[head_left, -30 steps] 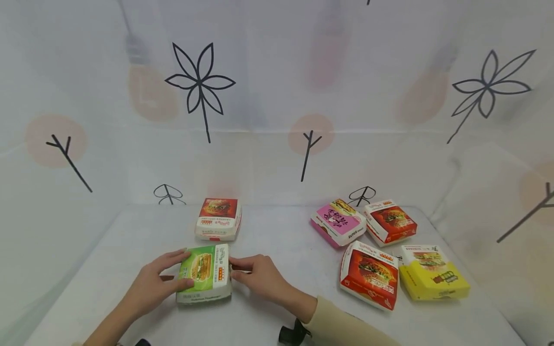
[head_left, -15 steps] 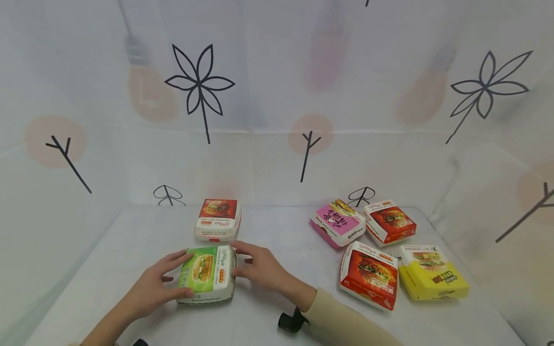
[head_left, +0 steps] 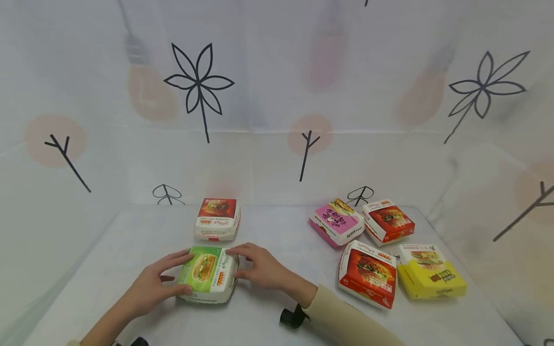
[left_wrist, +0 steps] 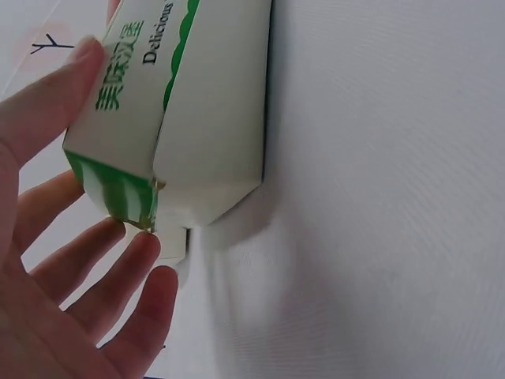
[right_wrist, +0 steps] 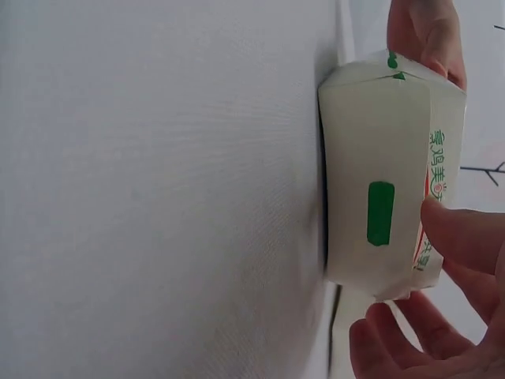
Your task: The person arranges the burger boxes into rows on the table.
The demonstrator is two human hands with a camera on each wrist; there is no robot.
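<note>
A green-and-white cardboard burger box sits face up near the front left of the table in the head view. My left hand holds its left side, thumb at the near corner and fingers toward the far corner. In the left wrist view several left fingertips lie along the green-striped side flap. My right hand holds the right side, index finger over the far right corner of the lid and thumb lower down. A green patch marks the box's white side in the right wrist view.
Behind it stands a red-and-white burger box. At the right are a pink box, a smaller-looking red box, a larger red box and a yellow box. A patterned white cloth hangs at the back.
My right fingers have gone from the right edge up to the far right corner of the green burger box. Its right side has swung slightly outward and now shows more. The left hand barely moved.
</note>
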